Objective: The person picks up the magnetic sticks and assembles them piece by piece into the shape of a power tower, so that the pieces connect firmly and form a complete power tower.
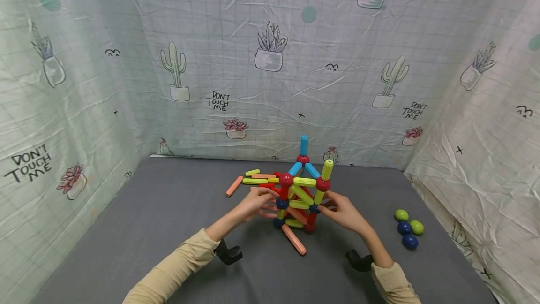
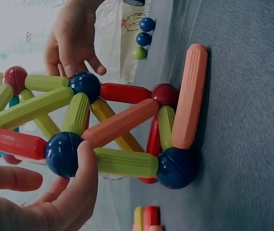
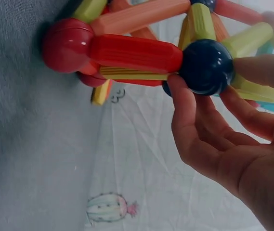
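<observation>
Loose sticks: a peach stick [image 1: 234, 186] lies on the grey tabletop [image 1: 177, 229], beyond the left hand [image 1: 256, 204] and to its left; lime, peach and red ones lie just behind that hand.
Left hand: fingers bent, pinching the left blue ball [image 2: 63, 154].
Stick-and-ball frame [image 1: 303, 195]: stands upright on the tabletop between both hands, a blue stick [image 1: 304, 145] pointing up at its back.
Near peach stick [image 1: 294, 240]: lies between the hands, one end touching the frame's bottom blue ball [image 2: 176, 167].
Right hand [image 1: 346, 211]: thumb and fingers pinching the right blue ball [image 3: 207, 67].
Spare balls: two green [image 1: 401, 215] and two blue [image 1: 410, 241], grouped right of the right hand.
</observation>
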Demonstrator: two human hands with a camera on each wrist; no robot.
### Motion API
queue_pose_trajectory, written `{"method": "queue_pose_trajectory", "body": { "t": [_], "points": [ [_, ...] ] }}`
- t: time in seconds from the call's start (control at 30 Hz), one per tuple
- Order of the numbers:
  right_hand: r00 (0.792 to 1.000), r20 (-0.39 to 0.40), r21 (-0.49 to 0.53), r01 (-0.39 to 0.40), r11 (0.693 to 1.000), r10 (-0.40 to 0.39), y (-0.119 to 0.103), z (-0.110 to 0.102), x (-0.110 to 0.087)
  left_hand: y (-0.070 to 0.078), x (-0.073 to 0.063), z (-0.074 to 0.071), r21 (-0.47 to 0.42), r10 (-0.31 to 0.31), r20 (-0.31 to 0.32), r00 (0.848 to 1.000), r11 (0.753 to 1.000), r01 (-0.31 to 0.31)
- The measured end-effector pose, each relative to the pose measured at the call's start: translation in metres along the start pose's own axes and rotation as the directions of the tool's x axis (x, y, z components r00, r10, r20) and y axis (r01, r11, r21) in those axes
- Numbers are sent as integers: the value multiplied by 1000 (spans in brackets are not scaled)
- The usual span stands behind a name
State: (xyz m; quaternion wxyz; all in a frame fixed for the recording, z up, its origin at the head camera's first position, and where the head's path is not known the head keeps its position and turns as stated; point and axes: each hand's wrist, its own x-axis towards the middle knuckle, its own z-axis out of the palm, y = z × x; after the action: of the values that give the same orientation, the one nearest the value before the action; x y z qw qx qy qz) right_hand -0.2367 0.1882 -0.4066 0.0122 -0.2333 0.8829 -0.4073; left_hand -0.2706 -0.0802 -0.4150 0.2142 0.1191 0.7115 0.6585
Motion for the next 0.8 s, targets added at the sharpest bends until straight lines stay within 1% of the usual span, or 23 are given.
{"method": "queue_pose_trajectory", "body": {
  "t": [0.2, 0.33, 0.4, 0.47, 0.53, 0.6, 0.67, 0.7, 0.77, 0.8],
  "points": [
    [999, 25, -62, -32, 998, 34, 6, -20, -10, -2, 13, 11, -62, -7, 66, 998, 998, 11],
    [997, 38, -82, -67, 994, 70, 9, -30, -16, -3, 21, 17, -88, -16, 112, 994, 996, 26],
    [996, 45, -81, -77, 994, 81, 10, -33, -18, -3, 25, 16, -98, -29, 132, 991, 994, 42],
    [995, 56, -82, -78, 994, 83, 10, -35, -19, -2, 31, 10, -92, -38, 142, 989, 994, 51],
    [995, 53, -86, -76, 993, 81, 9, -37, -20, -2, 38, 1, -84, -54, 131, 990, 994, 66],
    [996, 32, -82, -75, 994, 78, 8, -39, -21, -1, 46, -11, -77, -80, 95, 992, 993, 87],
    [998, -1, -69, -68, 995, 68, 7, -42, -22, 0, 53, -24, -77, -105, 38, 994, 991, 108],
    [998, -21, -60, -67, 996, 66, 6, -43, -22, 0, 57, -30, -79, -119, -2, 993, 990, 118],
    [997, -51, -47, -52, 998, 50, 4, -45, -24, -4, 65, -39, -41, -112, -86, 990, 993, 109],
    [997, -65, -43, -46, 998, 43, 3, -46, -24, -6, 69, -44, -15, -82, -121, 989, 997, 81]
  ]
}}
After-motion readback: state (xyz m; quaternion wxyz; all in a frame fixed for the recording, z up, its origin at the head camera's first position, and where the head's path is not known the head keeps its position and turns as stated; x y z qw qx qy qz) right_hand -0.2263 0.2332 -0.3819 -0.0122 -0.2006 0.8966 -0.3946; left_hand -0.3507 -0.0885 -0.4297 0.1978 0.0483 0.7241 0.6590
